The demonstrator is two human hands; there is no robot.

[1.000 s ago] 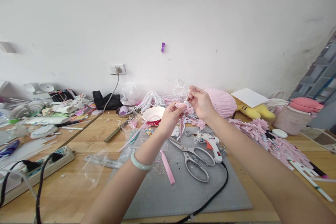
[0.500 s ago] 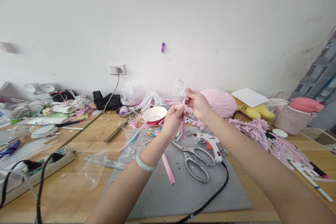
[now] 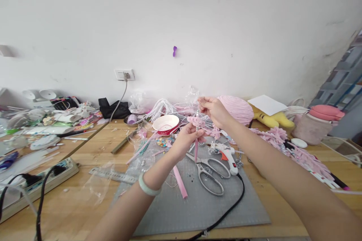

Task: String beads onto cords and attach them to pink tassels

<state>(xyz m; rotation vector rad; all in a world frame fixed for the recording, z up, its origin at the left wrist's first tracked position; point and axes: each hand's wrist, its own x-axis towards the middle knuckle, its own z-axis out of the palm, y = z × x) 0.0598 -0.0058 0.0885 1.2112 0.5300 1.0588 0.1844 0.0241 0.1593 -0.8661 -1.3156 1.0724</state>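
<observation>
A pink cloud-like ornament [image 3: 196, 121] hangs on a beaded string [image 3: 197, 113] in front of me. My left hand [image 3: 186, 141] is closed around the lower part of this string, just under the ornament, and a narrow pink strip [image 3: 196, 150] dangles below the fingers. Higher up, my right hand [image 3: 212, 109] pinches the string's upper end between thumb and fingertips. Beneath both hands, grey-handled scissors [image 3: 210, 173] lie on the grey cutting mat [image 3: 203, 214]. A white glue gun [image 3: 232, 160] with an orange trigger rests beside them.
A red-and-white bowl [image 3: 166, 125] stands behind the left hand. A pink glue stick-like rod [image 3: 180, 182] lies on the mat, with a steel ruler [image 3: 113, 175] to the left. Pink yarn [image 3: 237, 109] sits behind my right arm. A black cord [image 3: 226, 214] crosses the mat.
My left hand has slid down from the pink ornament to the string below it, leaving the ornament more exposed. My right hand still pinches the top.
</observation>
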